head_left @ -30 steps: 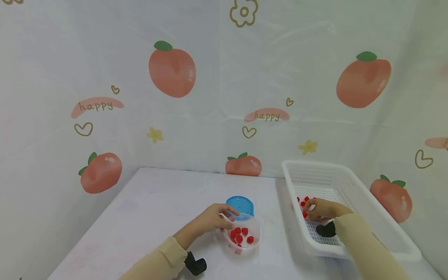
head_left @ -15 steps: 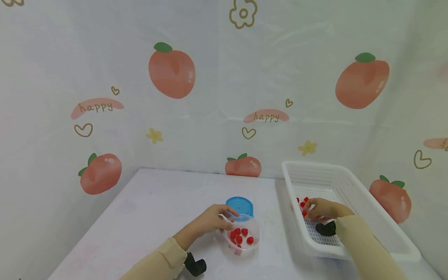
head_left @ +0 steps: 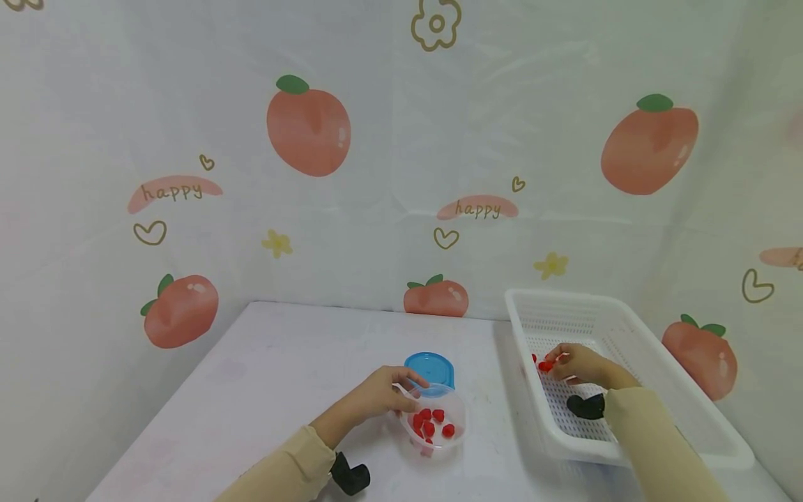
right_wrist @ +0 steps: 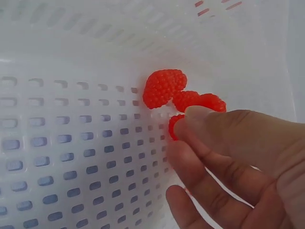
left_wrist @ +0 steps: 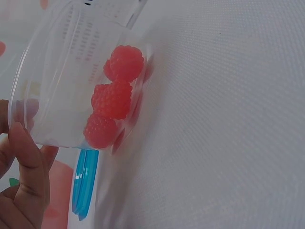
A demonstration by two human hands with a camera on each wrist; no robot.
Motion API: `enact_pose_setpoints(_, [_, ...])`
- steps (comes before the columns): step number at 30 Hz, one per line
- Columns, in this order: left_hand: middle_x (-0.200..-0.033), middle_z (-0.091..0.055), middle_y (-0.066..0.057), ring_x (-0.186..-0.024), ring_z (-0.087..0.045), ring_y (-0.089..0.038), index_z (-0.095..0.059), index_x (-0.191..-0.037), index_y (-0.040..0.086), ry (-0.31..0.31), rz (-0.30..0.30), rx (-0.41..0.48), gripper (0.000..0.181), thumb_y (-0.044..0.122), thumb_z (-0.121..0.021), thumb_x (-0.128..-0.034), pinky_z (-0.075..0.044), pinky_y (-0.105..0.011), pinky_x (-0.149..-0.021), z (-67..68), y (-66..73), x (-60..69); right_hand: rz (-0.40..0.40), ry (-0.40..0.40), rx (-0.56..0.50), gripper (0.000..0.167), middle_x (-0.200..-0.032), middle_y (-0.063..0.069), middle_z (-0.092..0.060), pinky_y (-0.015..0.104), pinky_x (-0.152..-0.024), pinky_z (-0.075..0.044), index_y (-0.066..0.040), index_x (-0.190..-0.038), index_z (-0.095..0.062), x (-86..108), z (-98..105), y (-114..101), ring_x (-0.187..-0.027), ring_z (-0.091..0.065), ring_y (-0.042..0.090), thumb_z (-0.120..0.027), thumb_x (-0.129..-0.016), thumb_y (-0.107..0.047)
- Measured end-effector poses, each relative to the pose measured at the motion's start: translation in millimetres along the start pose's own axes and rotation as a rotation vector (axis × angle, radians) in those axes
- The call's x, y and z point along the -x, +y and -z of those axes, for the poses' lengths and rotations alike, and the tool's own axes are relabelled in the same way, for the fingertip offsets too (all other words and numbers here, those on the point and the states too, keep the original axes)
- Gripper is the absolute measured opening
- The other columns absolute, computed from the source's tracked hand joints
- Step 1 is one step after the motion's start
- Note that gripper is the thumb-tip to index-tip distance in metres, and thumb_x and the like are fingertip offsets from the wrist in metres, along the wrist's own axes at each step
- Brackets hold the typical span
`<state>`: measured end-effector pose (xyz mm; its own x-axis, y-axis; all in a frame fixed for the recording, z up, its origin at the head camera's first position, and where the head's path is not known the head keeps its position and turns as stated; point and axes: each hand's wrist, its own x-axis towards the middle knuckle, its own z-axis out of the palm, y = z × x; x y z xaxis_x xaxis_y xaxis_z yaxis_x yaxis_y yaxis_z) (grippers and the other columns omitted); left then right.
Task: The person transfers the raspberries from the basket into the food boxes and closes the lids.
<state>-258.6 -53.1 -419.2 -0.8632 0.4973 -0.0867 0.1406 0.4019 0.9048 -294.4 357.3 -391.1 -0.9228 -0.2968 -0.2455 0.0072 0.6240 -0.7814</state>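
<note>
My left hand [head_left: 379, 392] pinches the rim of a clear round plastic tub [left_wrist: 57, 90] between thumb and fingers. Several red raspberries [left_wrist: 112, 99] lie at the bottom of the tub, which stands on the table. Inside the white perforated basket [head_left: 583, 452], my right hand [head_left: 580, 364] pinches a raspberry [right_wrist: 175, 127] between thumb and fingertips; most of that berry is hidden. Close beyond those fingertips, several more raspberries [right_wrist: 162, 88] lie on the basket floor against its side.
A blue lid [head_left: 429, 369] lies on the white table [head_left: 314, 348] just behind the tub. The basket stands at the right, its raised walls around my right hand. A printed cloth [head_left: 376, 139] hangs behind the table. Black wrist devices [head_left: 351, 478] sit below both hands.
My right hand has shifted slightly up and away inside the basket, and the raspberry that lay nearest its fingertips no longer shows there in the head view. The left hand and tub stay put.
</note>
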Motion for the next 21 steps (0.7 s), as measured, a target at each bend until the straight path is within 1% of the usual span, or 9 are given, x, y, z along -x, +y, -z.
enact_pose_setpoints(7, [-0.098,-0.064,-0.005,-0.074,-0.06,-0.018,-0.069,-0.109,0.013,-0.001,-0.002,0.003,0.03,0.009,-0.076,-0.08,-0.055,-0.03,-0.062,0.3,0.3,-0.9,0.043,0.037,-0.042,0.033,-0.092,0.009,-0.07,0.032,-0.071,-0.054,0.016,-0.11,-0.046,-0.5,1.0,-4.1,-0.08,-0.064,0.014,-0.062,-0.088,-0.002])
enact_pose_setpoints(12, [-0.098,-0.064,-0.004,-0.074,-0.06,-0.018,-0.07,-0.109,0.014,0.002,0.001,-0.001,0.03,0.009,-0.076,-0.0802,-0.055,-0.029,-0.063,0.6,-0.2,-1.0,0.049,0.077,-0.056,0.035,-0.092,0.011,-0.069,0.035,-0.077,-0.055,0.015,-0.114,-0.046,-0.4,-0.1,-9.0,-0.082,-0.065,0.02,-0.062,-0.09,-0.005])
enact_pose_setpoints(15, [-0.098,-0.064,-0.004,-0.075,-0.06,-0.018,-0.07,-0.108,0.015,0.002,0.003,0.0,0.029,0.009,-0.076,-0.0802,-0.055,-0.029,-0.063,0.7,0.2,-0.5,0.06,0.083,-0.066,0.037,-0.092,0.009,-0.068,0.036,-0.08,-0.056,0.015,-0.116,-0.046,-0.4,-0.7,-12.7,-0.081,-0.064,0.02,-0.062,-0.091,-0.007])
enact_pose_setpoints(18, [-0.098,-0.064,-0.004,-0.076,-0.059,-0.018,-0.07,-0.108,0.015,0.003,0.004,0.002,0.029,0.009,-0.076,-0.0803,-0.055,-0.028,-0.062,0.6,1.2,0.5,0.066,0.107,-0.09,0.038,-0.092,0.008,-0.067,0.033,-0.079,-0.056,0.015,-0.117,-0.045,-1.0,-1.0,-16.4,-0.078,-0.065,0.017,-0.063,-0.091,-0.008])
enact_pose_setpoints(21, [-0.098,-0.064,-0.004,-0.075,-0.059,-0.017,-0.069,-0.108,0.016,0.003,0.006,0.001,0.029,0.009,-0.076,-0.0803,-0.055,-0.028,-0.062,0.4,2.6,1.8,0.075,0.142,-0.088,0.041,-0.094,0.009,-0.067,0.029,-0.075,-0.056,0.014,-0.119,-0.044,-1.4,-1.4,-19.7,-0.076,-0.064,0.015,-0.062,-0.092,-0.011])
